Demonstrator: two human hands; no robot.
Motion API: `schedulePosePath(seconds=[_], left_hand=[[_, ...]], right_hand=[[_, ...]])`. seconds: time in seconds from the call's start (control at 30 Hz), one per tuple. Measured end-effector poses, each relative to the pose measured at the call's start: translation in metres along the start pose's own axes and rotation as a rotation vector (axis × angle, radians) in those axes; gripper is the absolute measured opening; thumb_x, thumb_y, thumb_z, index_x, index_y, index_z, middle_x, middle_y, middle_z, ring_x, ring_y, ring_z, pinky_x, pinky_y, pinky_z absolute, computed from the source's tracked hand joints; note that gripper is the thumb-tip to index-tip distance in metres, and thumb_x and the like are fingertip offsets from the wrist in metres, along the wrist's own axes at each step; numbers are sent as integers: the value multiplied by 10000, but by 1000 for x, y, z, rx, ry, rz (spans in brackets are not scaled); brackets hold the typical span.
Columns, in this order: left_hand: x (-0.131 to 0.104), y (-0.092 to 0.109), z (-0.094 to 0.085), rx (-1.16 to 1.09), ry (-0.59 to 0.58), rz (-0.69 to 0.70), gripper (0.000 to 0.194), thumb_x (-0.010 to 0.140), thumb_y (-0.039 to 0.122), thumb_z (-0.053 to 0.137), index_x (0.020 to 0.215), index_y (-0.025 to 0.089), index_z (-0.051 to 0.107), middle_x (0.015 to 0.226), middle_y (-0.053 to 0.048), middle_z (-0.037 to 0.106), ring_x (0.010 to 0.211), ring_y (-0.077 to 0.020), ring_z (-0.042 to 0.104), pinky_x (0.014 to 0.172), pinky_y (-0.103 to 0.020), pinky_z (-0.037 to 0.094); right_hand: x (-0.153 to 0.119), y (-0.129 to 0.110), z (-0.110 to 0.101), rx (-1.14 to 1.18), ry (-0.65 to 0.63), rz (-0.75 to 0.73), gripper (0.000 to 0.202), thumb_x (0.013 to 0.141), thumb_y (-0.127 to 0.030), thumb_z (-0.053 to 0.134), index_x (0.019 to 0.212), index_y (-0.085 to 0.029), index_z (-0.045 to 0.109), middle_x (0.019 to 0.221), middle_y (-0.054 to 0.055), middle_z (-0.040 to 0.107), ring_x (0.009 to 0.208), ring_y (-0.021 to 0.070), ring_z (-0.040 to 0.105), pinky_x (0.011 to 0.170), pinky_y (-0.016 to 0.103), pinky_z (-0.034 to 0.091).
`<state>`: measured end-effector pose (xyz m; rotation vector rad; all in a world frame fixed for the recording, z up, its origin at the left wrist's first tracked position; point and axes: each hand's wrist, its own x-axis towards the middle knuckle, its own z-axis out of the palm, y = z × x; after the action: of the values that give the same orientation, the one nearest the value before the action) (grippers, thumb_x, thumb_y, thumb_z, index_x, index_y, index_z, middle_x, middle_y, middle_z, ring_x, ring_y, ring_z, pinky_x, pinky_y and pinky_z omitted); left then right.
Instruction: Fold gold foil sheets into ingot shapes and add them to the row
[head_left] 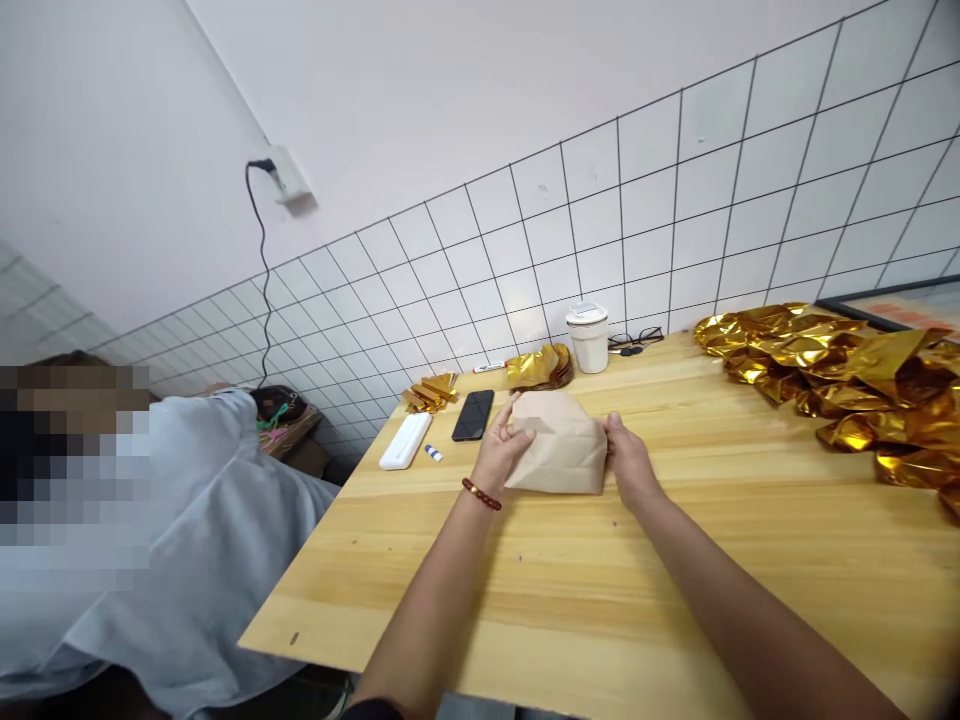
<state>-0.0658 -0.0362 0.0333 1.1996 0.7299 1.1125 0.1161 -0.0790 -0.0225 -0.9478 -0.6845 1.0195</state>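
Note:
A piece of beige paper, creased and rounded along its far edge, is held just over the wooden table. My left hand, with a beaded bracelet at the wrist, pinches its left side, thumb on top. At the right edge, my right hand grips the paper between thumb and fingers. Behind the paper lies a stack of gold foil paper. To the left of my left hand rests a black phone.
A white lidded cup and glasses stand near the tiled wall. Crumpled gold foil shapes pile up at right. Gold strips, a white case and a small blue-and-white item lie left. A person sits beyond the table's left edge.

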Motion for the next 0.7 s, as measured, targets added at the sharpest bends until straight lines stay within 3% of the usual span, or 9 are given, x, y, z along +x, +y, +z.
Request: schedulePosePath(seconds=[0.13,0.27,0.37,0.47,0.57,0.7], left_hand=[[-11,-15,-6,2,-54,-43,1033,545,306,893,1454,246,406,721,38,700,569,-88,607,627,-223,485],[-6,-35,-15,20,-65,-110,959,513,289,909,1379,184,511,690,28,686,577,-85,596,629,-217,471],[-1,-42,-21,-10,28,-89,936,488,277,916,1338,146,548,706,19,683,618,-92,604,675,-236,483],[2,-42,-25,-23,78,-56,960,498,240,906,1371,164,513,655,72,609,573,-55,552,642,-204,459],[2,-41,-27,-3,38,-55,994,485,163,895,1392,188,489,627,114,521,511,-13,472,561,-159,398],[2,-40,-27,-43,-8,-61,1025,501,133,870,1428,209,439,733,79,618,563,-29,538,598,-170,435]], right_hand=[[-2,-9,-4,117,-55,79,471,482,-458,896,807,-185,692,719,7,697,611,143,607,558,249,479],[1,-14,-8,268,28,110,476,375,-341,939,702,-196,625,656,-20,675,569,126,590,566,255,489],[5,-12,-9,287,70,86,465,376,-316,942,656,-211,587,639,-35,666,578,122,588,591,259,493],[6,-10,-10,237,4,57,467,409,-313,942,735,-222,620,668,-40,674,626,128,614,648,270,504],[4,-11,-11,217,-90,80,600,437,-283,933,965,-252,650,769,-26,709,707,157,659,694,294,522],[5,-14,-16,235,-115,82,631,480,-254,905,1053,-273,643,856,-18,724,800,169,679,748,301,534]])
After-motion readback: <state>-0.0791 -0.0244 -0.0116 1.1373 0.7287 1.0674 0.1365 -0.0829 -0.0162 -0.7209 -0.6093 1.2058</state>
